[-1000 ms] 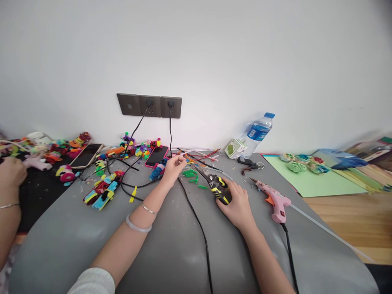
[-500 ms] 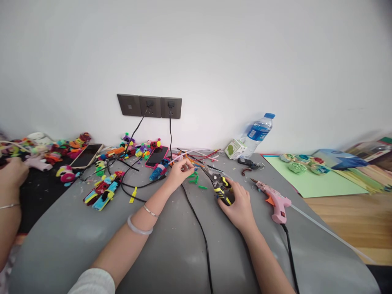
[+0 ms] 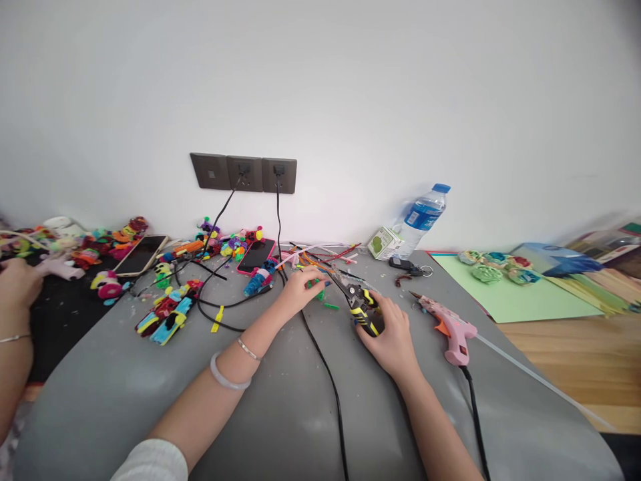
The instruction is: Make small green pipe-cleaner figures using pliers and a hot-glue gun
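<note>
1. Pliers (image 3: 357, 294) are held in the right hand (image 3: 391, 331), its thumb and fingers wrapped about the black-and-yellow handles; in the head view they are seen over the middle of the grey table (image 3: 280, 401), nose turned toward the left hand (image 3: 301, 291).
2. The left hand has been shifted rightward and toward the wearer, so some of the small green pieces (image 3: 330, 306) are now covered by it.
3. Its fingers are curled, tips close; whether anything is pinched cannot be told.
4. The pliers are barely moved, so the work seems centred on the green pieces.
</note>
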Tool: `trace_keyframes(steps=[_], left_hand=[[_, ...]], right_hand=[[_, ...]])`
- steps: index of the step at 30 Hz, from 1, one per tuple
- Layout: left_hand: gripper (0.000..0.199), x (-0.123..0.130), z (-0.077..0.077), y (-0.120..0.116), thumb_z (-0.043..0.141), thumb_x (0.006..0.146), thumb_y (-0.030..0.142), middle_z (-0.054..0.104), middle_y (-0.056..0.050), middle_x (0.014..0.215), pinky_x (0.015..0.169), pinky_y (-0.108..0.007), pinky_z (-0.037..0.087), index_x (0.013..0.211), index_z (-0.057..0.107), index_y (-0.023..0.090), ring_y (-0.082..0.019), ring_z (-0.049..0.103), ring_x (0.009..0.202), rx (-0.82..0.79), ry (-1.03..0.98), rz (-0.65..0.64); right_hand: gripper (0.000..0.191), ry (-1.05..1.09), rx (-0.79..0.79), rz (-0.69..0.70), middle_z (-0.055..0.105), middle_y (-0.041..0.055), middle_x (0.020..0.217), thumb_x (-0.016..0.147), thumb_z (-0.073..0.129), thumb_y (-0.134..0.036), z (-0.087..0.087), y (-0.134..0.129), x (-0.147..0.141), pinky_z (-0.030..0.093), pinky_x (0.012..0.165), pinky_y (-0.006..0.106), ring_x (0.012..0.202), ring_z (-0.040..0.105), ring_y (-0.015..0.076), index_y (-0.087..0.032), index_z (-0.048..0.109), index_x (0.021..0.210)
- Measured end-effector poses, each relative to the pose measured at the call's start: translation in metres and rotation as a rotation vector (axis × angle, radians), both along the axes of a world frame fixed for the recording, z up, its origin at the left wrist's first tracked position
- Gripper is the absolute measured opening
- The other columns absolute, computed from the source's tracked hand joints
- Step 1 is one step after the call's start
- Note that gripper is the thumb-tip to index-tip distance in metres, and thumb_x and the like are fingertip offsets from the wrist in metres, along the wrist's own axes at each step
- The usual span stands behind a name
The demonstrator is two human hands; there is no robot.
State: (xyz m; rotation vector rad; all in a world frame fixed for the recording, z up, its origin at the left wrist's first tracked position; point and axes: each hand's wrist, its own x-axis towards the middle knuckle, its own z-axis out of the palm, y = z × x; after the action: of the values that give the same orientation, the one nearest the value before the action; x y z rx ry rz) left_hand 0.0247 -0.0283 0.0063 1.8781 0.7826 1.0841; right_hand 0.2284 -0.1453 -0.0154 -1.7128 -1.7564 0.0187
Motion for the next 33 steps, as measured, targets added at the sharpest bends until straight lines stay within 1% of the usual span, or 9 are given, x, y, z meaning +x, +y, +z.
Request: trace_keyframes(steps=[3,6,10,13,18,24,26,30,33], left_hand=[[0.016,-0.0022,0.0004,0.0036,0.062,0.082,0.028,0.067,-0.008,0.089,0.057,-0.023,0.038,0.081,0.072,0.016,-0.016,0.057,0.074,-0.077,-0.072,0.058],[0.019,-0.0034,0.0009,0.0058,0.065,0.079,0.031,0.068,-0.008,0.097,0.061,-0.023,0.041,0.09,0.073,0.017,-0.017,0.058,0.081,-0.17,-0.161,0.052],[0.026,-0.0026,-0.0016,0.0069,0.067,0.078,0.04,0.067,-0.006,0.09,0.06,-0.023,0.04,0.086,0.074,0.016,-0.014,0.054,0.072,-0.308,-0.268,0.043],[0.027,-0.0014,-0.0039,0.0075,0.074,0.071,0.04,0.066,-0.004,0.087,0.059,-0.023,0.039,0.081,0.073,0.015,-0.012,0.051,0.068,-0.381,-0.318,0.049],[0.023,-0.0013,-0.0018,0.0079,0.08,0.063,0.033,0.066,-0.004,0.081,0.064,-0.025,0.041,0.076,0.074,0.015,-0.013,0.053,0.071,-0.401,-0.34,0.073],[0.027,-0.0036,0.0022,0.0073,0.079,0.064,0.038,0.056,0.001,0.067,0.065,-0.025,0.04,0.067,0.067,0.014,-0.012,0.049,0.066,-0.403,-0.308,0.044],[0.028,-0.0045,0.0024,0.0075,0.078,0.065,0.039,0.055,0.002,0.066,0.065,-0.024,0.039,0.068,0.065,0.014,-0.011,0.048,0.065,-0.385,-0.304,0.024],[0.028,-0.0052,0.002,0.0081,0.079,0.065,0.038,0.058,0.0,0.074,0.064,-0.023,0.038,0.07,0.064,0.015,-0.011,0.048,0.068,-0.352,-0.319,0.011],[0.028,-0.0047,0.0012,0.0078,0.079,0.065,0.038,0.056,0.002,0.071,0.059,-0.022,0.036,0.075,0.066,0.016,-0.01,0.046,0.064,-0.396,-0.322,0.017]], right_hand=[[0.057,-0.009,-0.018,0.004,0.063,0.0059,0.104,0.075,0.059,-0.027,-0.0001,0.0002,0.0006,0.038,0.087,0.04,0.093,0.058,0.0263,-0.025,0.046,0.13],[0.057,-0.023,-0.021,0.014,0.063,0.0063,0.104,0.075,0.059,-0.027,0.0002,0.0006,0.0009,0.038,0.087,0.04,0.094,0.057,0.027,-0.025,0.046,0.13],[0.056,-0.05,-0.015,0.045,0.062,0.0071,0.103,0.075,0.058,-0.027,0.002,0.0006,0.0003,0.038,0.084,0.04,0.092,0.057,0.0278,-0.025,0.046,0.13],[0.057,-0.067,-0.024,0.067,0.062,0.0071,0.1,0.075,0.058,-0.026,0.0037,0.0002,-0.0002,0.038,0.083,0.04,0.092,0.057,0.0282,-0.025,0.046,0.13],[0.057,-0.091,-0.026,0.065,0.062,0.0068,0.099,0.075,0.058,-0.027,0.0048,-0.0002,-0.0009,0.039,0.083,0.039,0.092,0.057,0.0283,-0.024,0.046,0.131],[0.057,-0.104,-0.021,0.066,0.061,0.0072,0.099,0.075,0.058,-0.026,0.0056,-0.0007,-0.0015,0.038,0.083,0.04,0.092,0.057,0.029,-0.025,0.046,0.131],[0.057,-0.099,-0.028,0.066,0.061,0.0071,0.1,0.074,0.058,-0.026,0.0061,-0.0008,-0.0018,0.039,0.083,0.04,0.092,0.057,0.0287,-0.025,0.046,0.13],[0.058,-0.086,-0.043,0.073,0.062,0.0069,0.1,0.074,0.059,-0.026,0.0065,-0.0006,-0.0017,0.039,0.084,0.04,0.093,0.057,0.0285,-0.025,0.046,0.13],[0.058,-0.08,-0.042,0.081,0.061,0.0074,0.101,0.074,0.058,-0.025,0.0062,-0.0005,-0.0012,0.039,0.085,0.04,0.093,0.058,0.0289,-0.025,0.046,0.131]])
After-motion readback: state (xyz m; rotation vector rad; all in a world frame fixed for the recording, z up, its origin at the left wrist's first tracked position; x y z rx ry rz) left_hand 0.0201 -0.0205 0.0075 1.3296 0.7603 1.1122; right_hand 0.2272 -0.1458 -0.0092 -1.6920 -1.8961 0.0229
